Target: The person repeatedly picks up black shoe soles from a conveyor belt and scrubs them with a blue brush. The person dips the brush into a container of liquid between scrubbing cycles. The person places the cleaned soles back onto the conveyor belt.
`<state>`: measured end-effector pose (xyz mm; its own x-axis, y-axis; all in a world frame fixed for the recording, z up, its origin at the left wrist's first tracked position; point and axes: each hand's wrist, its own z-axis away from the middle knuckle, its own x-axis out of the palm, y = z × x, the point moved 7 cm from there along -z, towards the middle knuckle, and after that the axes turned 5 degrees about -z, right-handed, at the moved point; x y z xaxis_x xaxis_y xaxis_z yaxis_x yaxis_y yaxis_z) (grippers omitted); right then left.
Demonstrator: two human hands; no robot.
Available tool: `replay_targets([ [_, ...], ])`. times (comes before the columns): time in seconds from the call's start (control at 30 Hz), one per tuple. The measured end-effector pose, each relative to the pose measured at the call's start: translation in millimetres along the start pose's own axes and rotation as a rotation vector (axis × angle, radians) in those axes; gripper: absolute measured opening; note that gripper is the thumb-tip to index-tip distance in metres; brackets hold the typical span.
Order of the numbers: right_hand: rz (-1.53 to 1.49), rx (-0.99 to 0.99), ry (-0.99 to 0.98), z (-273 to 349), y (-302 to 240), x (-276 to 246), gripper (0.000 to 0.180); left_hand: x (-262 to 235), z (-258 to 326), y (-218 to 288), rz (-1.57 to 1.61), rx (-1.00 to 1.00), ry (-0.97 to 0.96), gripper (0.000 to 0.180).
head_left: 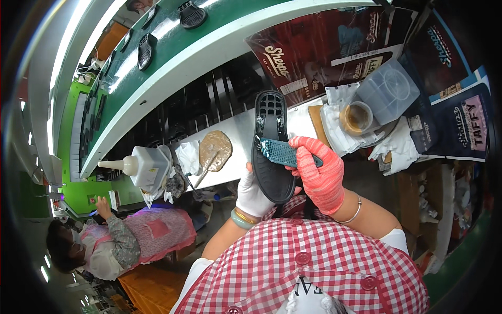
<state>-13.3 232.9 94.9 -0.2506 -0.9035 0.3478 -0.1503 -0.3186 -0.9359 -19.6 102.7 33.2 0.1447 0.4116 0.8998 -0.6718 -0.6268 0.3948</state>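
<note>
My left hand (253, 194), in a white glove, is closed round the heel end of a black shoe sole (273, 180). The sole stands nearly upright in the picture, its hollowed, gridded inner face toward me. White, wet-looking smears show along its edges. In a red-pink glove, my right hand (320, 172) grips a blue-green brush (282, 153) with a flat, textured body. White stuff coats the brush's left end, which touches the sole's left rim near the middle. The bristles are hidden.
Ahead curves a green conveyor (172, 39) carrying black soles (192, 14). On the bench sit a white squeeze bottle (149, 166), a brown lump (215, 150) with a thin stick, a small cup (356, 118) and a clear plastic tub (388, 90). Another person (125, 235) works at left.
</note>
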Motion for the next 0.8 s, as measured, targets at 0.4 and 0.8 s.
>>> replay_targets([
  [0.4,0.053,0.008,-0.055,8.0,-5.9,7.4,0.013,7.0,-5.1,7.8,0.023,0.041,-0.116,0.064],
  [0.8,-0.087,0.148,-0.112,10.0,-13.1,-2.2,0.017,-10.8,-5.0,10.7,-0.015,0.041,0.068,0.075],
])
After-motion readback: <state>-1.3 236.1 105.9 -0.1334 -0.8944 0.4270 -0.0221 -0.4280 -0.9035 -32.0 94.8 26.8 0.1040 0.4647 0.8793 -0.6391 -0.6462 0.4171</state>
